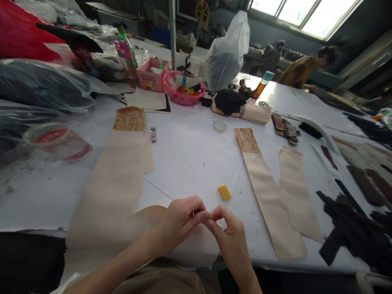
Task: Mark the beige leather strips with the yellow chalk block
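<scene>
My left hand (185,216) and my right hand (230,234) meet above the table's near edge. Thumbs and fingers of both are pinched together, fingertips touching. Between and beneath them a beige leather piece (199,243) is bent up, its curled edge showing left of my left hand; the exact spot gripped is hidden by the fingers. A small yellow block (225,192) lies just beyond my right hand. On the left is a stack of long beige leather pieces (107,183), the top end brown and glue-stained. A similar strip (266,192) lies to the right.
Thread snips (153,134) lie beyond the left stack. A clear plastic tub (58,143) stands at left. Farther back are a pink basket (185,98), a pink box (152,75) and a bottle (262,85). Dark scraps (346,228) cover the right side. Another person (297,71) sits at the far right.
</scene>
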`<state>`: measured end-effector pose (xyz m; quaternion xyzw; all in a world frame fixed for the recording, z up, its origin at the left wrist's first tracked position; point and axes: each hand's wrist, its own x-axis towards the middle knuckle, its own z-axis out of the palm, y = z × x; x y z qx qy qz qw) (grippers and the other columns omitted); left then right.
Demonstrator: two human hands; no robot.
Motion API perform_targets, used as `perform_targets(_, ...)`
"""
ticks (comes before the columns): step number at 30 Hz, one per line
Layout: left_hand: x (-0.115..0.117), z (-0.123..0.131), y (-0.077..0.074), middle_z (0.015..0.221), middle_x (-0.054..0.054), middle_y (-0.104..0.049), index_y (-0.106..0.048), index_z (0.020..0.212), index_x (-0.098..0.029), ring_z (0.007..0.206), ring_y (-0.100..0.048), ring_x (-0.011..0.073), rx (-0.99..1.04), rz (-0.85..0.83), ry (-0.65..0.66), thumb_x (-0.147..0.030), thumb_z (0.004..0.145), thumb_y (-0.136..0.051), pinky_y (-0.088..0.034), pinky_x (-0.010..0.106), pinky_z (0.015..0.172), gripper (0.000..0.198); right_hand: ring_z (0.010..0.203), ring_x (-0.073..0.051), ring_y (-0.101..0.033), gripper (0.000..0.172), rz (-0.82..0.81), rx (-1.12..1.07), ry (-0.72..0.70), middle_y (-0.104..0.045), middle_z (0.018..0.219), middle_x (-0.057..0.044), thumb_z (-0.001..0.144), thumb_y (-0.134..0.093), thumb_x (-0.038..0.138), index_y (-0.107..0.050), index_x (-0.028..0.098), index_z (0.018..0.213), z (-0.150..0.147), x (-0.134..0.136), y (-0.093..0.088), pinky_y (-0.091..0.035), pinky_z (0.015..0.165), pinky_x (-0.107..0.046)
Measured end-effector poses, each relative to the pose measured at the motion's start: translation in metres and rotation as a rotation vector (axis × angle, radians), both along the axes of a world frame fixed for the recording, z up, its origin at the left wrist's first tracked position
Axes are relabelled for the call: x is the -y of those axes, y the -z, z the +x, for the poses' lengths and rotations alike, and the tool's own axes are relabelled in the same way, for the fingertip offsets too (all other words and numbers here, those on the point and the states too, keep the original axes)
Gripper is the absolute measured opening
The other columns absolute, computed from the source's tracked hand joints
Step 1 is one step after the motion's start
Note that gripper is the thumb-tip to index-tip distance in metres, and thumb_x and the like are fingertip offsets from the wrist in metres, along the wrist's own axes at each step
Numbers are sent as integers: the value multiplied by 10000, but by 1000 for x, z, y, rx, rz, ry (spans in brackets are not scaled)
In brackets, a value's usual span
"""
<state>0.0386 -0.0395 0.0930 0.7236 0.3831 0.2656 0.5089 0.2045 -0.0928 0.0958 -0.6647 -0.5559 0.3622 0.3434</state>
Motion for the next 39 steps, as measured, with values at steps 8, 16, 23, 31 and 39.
perform_targets(8, 31, -18, -3, 597, -23, -469, -455, 656, -179, 568, -400, 107, -95, 277, 82, -368, 1014, -373, -296, 255, 580, 413, 647, -142, -532, 312, -21, 40, -211, -582, 621, 30, 887, -640, 412, -623, 211, 648, -5, 26, -12, -393, 598, -229)
perform_targets(16, 68, -30, -4, 636, -20, -516, -480, 736, -187, 592, -460, 102, -20, 55, 79, -332, 1004, -407, -356, 220, 588, 313, 625, -112, -423, 321, -414, -364, -368, -488, 646, 42, 937, -558, 429, -672, 206, 738, -5, 48, -32, -343, 570, -210)
perform_targets(23, 69, -28, 0, 636, -46, -480, -438, 730, -184, 589, -421, 79, 70, -120, 89, -304, 992, -456, -334, 190, 569, 288, 603, -106, -291, 365, -489, -410, -434, -345, 657, 51, 986, -452, 408, -485, 204, 684, 4, 53, -34, -251, 534, -239)
perform_targets(31, 72, -26, 3, 624, -57, -428, -411, 712, -182, 577, -382, 78, -17, -160, 146, -303, 988, -450, -307, 200, 561, 304, 625, -99, -377, 284, -546, -255, -247, -471, 658, 75, 841, -690, 360, -473, 212, 733, -9, 66, -21, -300, 554, -210)
perform_targets(39, 85, -29, 3, 691, -48, -522, -463, 755, -182, 633, -451, 71, 83, -191, 167, -263, 986, -471, -361, 167, 628, 245, 643, -88, -356, 327, -586, -360, -325, -438, 678, 73, 945, -563, 405, -456, 207, 709, -6, 71, -31, -297, 555, -196)
